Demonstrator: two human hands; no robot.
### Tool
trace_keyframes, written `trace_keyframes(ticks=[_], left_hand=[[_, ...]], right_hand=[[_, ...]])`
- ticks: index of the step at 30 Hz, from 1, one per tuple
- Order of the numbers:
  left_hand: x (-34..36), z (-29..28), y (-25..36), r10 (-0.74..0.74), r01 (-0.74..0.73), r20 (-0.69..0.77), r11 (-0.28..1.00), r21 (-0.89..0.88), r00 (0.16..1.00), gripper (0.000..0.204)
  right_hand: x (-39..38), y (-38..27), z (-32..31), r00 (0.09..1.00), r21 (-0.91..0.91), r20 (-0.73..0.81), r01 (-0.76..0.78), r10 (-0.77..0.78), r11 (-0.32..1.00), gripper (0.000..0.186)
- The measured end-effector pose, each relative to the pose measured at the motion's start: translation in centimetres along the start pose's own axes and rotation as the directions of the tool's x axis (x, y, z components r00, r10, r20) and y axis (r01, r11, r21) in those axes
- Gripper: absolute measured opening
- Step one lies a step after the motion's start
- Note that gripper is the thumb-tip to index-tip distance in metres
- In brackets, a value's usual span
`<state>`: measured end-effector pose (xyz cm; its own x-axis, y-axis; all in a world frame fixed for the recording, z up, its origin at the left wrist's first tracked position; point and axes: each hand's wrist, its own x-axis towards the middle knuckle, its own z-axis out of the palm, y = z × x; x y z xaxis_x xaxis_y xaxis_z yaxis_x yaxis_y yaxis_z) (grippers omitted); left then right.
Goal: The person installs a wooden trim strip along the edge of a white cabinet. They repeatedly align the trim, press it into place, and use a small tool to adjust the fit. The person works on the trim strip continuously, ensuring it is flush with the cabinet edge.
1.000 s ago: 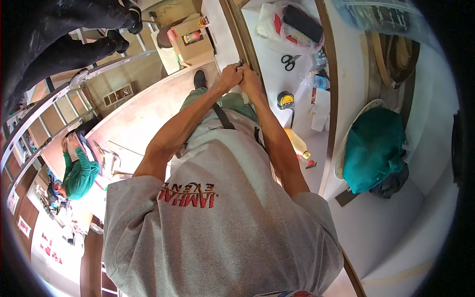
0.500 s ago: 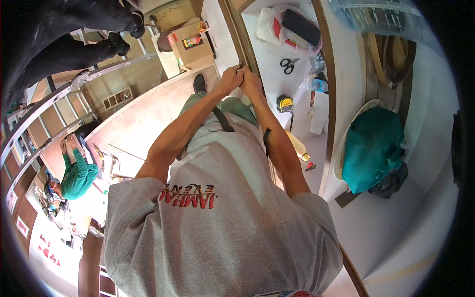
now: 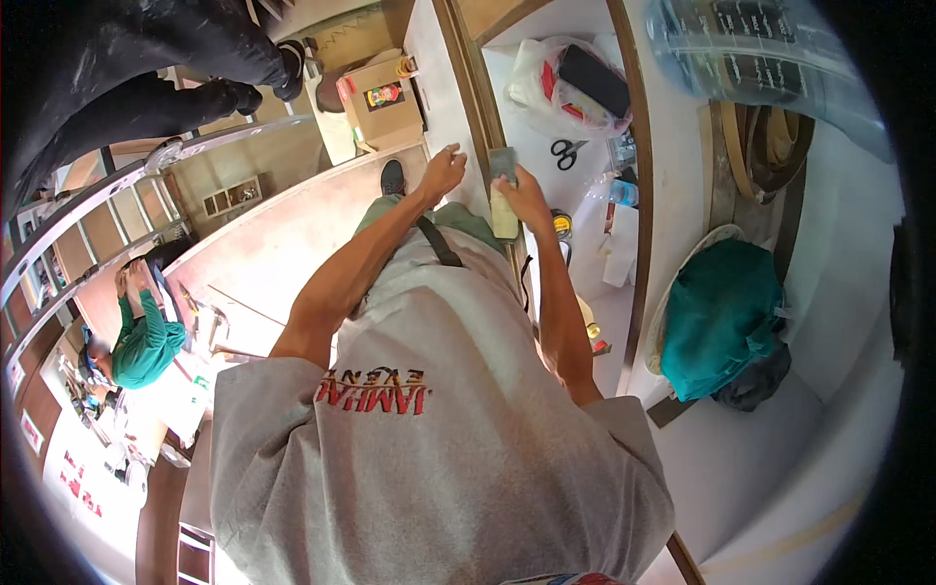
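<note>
My right hand (image 3: pixel 527 200) is closed round the side of a long flat block-like tool (image 3: pixel 504 216), grey-green at its far end and pale yellow at its near end. It lies along the brown wooden edge (image 3: pixel 478 97); its exact kind is not clear. To the left of that edge, my left hand (image 3: pixel 445 176) is raised with fingers loosely bent and apart, and nothing shows in it. Right of my right hand, a yellow-and-black tape measure (image 3: pixel 562 225) sits on the white surface, partly covered by the hand and forearm.
Black scissors (image 3: pixel 566 153) and a plastic bag (image 3: pixel 556 83) with a dark phone-like object lie on the white shelf. A cardboard box (image 3: pixel 384 107) stands ahead. One person's dark-trousered legs (image 3: pixel 185 49) are by the metal railing (image 3: pixel 107 210); another person in green (image 3: pixel 151 341) works lower left.
My hands, together at the wooden edge before, have parted. The left has moved a little left; the right has come back and right, now on the flat tool.
</note>
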<state>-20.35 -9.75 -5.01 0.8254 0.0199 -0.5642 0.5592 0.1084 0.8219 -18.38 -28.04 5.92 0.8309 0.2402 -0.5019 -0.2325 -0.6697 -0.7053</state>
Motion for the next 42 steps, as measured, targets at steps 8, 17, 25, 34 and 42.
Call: trace_keyframes(ticks=[8, 17, 25, 34, 42], left_hand=[[-1.9, 4.2, 6.6, -0.028, 0.025, 0.057, 0.998, 0.05, 0.998, 0.045], [0.4, -0.3, 8.6, 0.518, -0.621, 0.529, 0.005, 0.784, 0.672, 0.037], [5.2, -1.8, 12.7, 0.193, -0.74, 0.806, -0.323, 0.59, 0.559, 0.026], [6.3, -2.4, 12.8, 0.194, -0.775, 0.816, -0.254, 0.578, 0.545, 0.029], [4.9, -1.9, 11.9, 0.105, -0.764, 0.798, -0.236, 0.6, 0.594, 0.038]], right_hand=[[-5.2, 3.8, -2.6, 0.99, 0.592, -0.038, -0.089, 0.138, 0.801, 0.039], [-5.2, 3.0, -2.3, 0.977, 0.942, 0.177, -0.203, 0.119, 0.268, 0.037], [-4.4, 1.7, -2.8, 0.96, 0.908, 0.143, -0.223, 0.239, 0.353, 0.03], [-1.9, 1.1, -1.5, 0.986, 0.311, 0.018, -0.166, 0.169, 0.936, 0.054], [0.4, 1.0, 0.4, 0.99, -0.286, -0.12, 0.043, -0.08, 0.957, 0.046]])
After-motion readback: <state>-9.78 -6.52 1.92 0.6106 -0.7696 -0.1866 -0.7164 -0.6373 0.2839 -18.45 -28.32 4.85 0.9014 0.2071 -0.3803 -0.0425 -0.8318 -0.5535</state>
